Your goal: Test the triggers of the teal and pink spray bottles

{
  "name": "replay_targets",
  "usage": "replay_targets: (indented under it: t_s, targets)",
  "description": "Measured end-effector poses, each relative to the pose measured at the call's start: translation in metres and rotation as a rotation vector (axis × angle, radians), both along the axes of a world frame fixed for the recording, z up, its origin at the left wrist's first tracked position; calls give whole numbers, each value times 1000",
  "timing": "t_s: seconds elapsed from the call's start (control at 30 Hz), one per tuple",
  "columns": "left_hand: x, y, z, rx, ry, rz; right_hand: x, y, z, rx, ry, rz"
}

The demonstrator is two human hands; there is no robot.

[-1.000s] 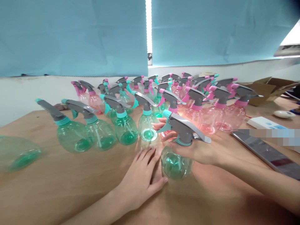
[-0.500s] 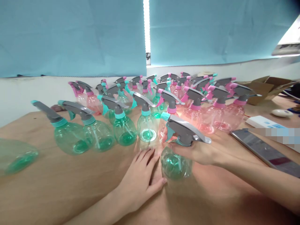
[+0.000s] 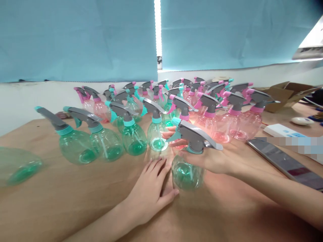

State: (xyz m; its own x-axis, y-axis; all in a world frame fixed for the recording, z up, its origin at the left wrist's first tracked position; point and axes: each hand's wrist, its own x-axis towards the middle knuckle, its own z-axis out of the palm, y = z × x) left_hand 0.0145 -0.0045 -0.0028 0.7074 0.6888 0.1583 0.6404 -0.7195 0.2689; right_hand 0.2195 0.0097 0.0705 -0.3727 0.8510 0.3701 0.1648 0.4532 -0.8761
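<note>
My right hand point(image 3: 214, 161) is around the neck of a clear green spray bottle point(image 3: 188, 173), thumb on the near side. Its fingertips stretch out beyond the turquoise trigger on the far side. The bottle has a grey spray head with a turquoise nozzle pointing left; whether its base rests on the table cannot be made out. Flat on the wooden table lies my left hand point(image 3: 148, 191), fingers apart and holding nothing, just left of this bottle. Beyond it stand more green spray bottles, the nearest being one spray bottle point(image 3: 157, 134) with a turquoise collar.
Several pink spray bottles point(image 3: 209, 122) crowd the right and back of the table point(image 3: 63, 201). A green bottle point(image 3: 20, 166) is cut off at the left edge. On the right are a phone point(image 3: 282, 163), a white box point(image 3: 282, 130), a mouse point(image 3: 302, 121) and a cardboard box point(image 3: 285, 95).
The bottle at my right hand has shifted slightly left, its spray head tipping a little. My right fingers have stretched out from around the trigger. My left hand has barely moved.
</note>
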Motion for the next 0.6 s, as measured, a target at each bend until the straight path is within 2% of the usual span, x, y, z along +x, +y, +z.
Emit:
replay_targets:
  t_s: [0.1, 0.23, 0.6]
  targets:
    - [0, 1, -1, 2, 11, -1, 0, -1, 1, -47, -6, 8]
    - [0, 1, 0, 1, 21, 1, 0, -2, 3, -32, -12, 12]
    - [2, -2, 3, -1, 33, 5, 2, 1, -13, -51, 56, 2]
